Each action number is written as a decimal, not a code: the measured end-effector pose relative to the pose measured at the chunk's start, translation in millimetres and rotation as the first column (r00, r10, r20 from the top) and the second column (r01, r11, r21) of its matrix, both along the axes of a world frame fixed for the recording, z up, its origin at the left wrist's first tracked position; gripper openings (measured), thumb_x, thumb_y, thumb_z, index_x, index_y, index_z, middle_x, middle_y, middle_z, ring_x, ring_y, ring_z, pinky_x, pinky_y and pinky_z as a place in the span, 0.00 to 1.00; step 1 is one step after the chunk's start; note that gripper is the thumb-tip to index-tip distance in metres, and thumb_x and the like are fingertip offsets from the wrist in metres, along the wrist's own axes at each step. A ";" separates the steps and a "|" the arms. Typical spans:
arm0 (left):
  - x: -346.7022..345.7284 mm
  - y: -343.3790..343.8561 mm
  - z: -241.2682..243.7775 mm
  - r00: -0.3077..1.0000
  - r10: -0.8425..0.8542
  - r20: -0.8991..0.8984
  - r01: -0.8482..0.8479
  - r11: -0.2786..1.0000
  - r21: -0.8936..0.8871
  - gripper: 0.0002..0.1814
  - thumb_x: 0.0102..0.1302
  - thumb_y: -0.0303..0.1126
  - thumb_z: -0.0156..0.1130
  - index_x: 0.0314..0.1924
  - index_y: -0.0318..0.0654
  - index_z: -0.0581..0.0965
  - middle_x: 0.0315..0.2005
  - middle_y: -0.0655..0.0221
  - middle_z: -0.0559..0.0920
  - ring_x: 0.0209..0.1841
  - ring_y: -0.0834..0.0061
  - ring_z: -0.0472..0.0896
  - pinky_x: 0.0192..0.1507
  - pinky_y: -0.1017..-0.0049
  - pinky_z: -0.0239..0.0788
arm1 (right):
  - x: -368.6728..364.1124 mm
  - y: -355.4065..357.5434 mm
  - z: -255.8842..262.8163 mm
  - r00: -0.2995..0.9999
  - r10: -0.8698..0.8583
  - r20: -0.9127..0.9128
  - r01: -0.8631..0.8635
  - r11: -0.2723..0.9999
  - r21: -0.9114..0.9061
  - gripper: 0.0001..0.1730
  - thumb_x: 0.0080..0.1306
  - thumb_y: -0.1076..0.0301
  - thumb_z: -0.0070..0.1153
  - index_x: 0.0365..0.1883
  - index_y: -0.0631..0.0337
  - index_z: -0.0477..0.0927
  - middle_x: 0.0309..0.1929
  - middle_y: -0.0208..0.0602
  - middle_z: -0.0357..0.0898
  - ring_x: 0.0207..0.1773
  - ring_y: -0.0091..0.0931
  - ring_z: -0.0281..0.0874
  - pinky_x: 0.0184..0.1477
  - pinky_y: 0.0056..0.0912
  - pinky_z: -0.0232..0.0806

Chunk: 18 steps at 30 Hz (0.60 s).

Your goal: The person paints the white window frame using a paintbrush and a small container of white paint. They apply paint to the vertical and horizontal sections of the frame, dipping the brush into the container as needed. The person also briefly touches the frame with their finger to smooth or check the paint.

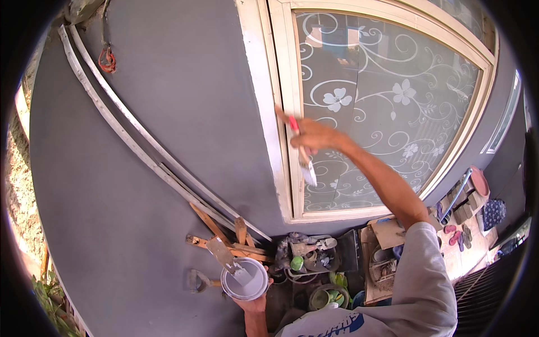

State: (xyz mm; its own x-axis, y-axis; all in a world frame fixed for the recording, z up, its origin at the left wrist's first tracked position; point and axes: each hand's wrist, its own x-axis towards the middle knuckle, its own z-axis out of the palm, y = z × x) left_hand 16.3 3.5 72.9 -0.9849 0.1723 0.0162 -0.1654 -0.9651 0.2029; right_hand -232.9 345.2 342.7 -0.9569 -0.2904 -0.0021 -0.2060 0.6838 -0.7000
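Observation:
My left hand [254, 302] holds a small open can of pale grey paint [252, 290] from below and the side. A flat scraper or stick [222, 255], its lower part coated in paint, leans in the can. In front of the window, my right hand [321, 135] grips a paintbrush [307, 168] with a red band on its handle. The white-coated bristles point down, away from the frame. Its index finger reaches toward the cream window frame [289, 84]; whether it touches cannot be told. Beside that frame runs a white painted strip [262, 80] along the grey wall [177, 84].
Frosted glass [379, 122] with a floral pattern fills the window. Two long pale strips [122, 147] lean against the wall near wooden pieces [241, 231]. Exposed orange wires [107, 61] hang at upper left. Below stand a cluttered tray [315, 274], a cardboard box [370, 290] and several slippers [454, 238].

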 end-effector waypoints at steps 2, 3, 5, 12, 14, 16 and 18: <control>0.4 1.2 5.0 1.000 -0.007 0.009 0.006 1.000 0.019 0.46 0.74 0.66 0.48 0.73 0.31 0.63 0.63 0.35 0.69 0.67 0.35 0.69 0.52 0.32 0.78 | 12.4 -4.0 -43.1 0.996 0.040 0.082 -0.043 0.999 0.031 0.50 0.60 0.66 0.56 0.82 0.57 0.53 0.21 0.36 0.78 0.22 0.29 0.79 0.25 0.32 0.75; 1.6 0.5 6.4 1.000 -0.002 0.013 0.002 1.000 0.020 0.45 0.74 0.66 0.48 0.73 0.32 0.63 0.63 0.35 0.69 0.67 0.36 0.69 0.51 0.32 0.79 | 19.3 -7.1 -57.5 0.991 0.071 0.110 -0.082 0.992 0.099 0.50 0.60 0.66 0.56 0.82 0.57 0.53 0.21 0.37 0.78 0.21 0.29 0.79 0.26 0.33 0.75; -0.5 4.6 6.3 1.000 -0.025 0.016 0.025 0.999 0.025 0.45 0.73 0.66 0.48 0.73 0.32 0.63 0.63 0.36 0.69 0.66 0.36 0.69 0.51 0.32 0.79 | 11.2 12.8 -96.3 0.983 0.091 0.160 -0.139 0.937 0.321 0.44 0.60 0.65 0.56 0.77 0.61 0.62 0.20 0.39 0.78 0.21 0.35 0.79 0.28 0.39 0.75; 3.8 -4.0 0.8 1.000 0.019 0.000 -0.019 0.999 -0.036 0.44 0.73 0.65 0.51 0.73 0.34 0.63 0.63 0.36 0.69 0.68 0.36 0.68 0.52 0.35 0.80 | 28.1 -14.7 14.8 0.953 -0.088 -0.289 0.067 0.994 -0.082 0.51 0.58 0.65 0.54 0.82 0.44 0.56 0.21 0.43 0.76 0.21 0.34 0.76 0.31 0.39 0.74; -0.6 1.6 1.9 1.000 0.006 -0.010 -0.007 0.999 -0.037 0.44 0.73 0.64 0.51 0.73 0.34 0.63 0.62 0.36 0.70 0.67 0.37 0.68 0.52 0.36 0.80 | 20.4 -7.8 25.7 0.971 -0.051 -0.234 0.004 0.980 -0.198 0.52 0.58 0.65 0.54 0.83 0.42 0.53 0.23 0.40 0.77 0.21 0.30 0.76 0.29 0.35 0.74; 1.0 1.2 3.1 1.000 0.017 -0.016 -0.018 0.998 -0.063 0.44 0.73 0.64 0.52 0.73 0.34 0.63 0.61 0.37 0.70 0.66 0.37 0.70 0.53 0.36 0.80 | 13.2 -9.0 30.5 0.983 0.016 -0.181 -0.075 0.943 -0.323 0.53 0.59 0.66 0.54 0.84 0.40 0.50 0.26 0.37 0.78 0.21 0.26 0.75 0.28 0.32 0.73; -1.6 4.4 4.3 1.000 0.018 -0.020 -0.019 0.998 -0.055 0.43 0.73 0.63 0.52 0.73 0.34 0.64 0.61 0.38 0.71 0.64 0.38 0.71 0.53 0.36 0.80 | 9.9 -8.5 17.6 0.991 0.044 -0.127 -0.093 0.908 -0.410 0.54 0.59 0.66 0.54 0.84 0.40 0.49 0.26 0.35 0.78 0.21 0.24 0.75 0.27 0.30 0.73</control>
State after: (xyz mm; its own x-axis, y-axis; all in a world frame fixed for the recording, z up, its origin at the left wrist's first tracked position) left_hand 14.8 7.9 77.2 -0.9875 0.1554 0.0264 -0.1434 -0.9551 0.2594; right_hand -223.0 336.7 360.3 -0.9214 -0.3067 0.2385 -0.3356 0.3191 -0.8863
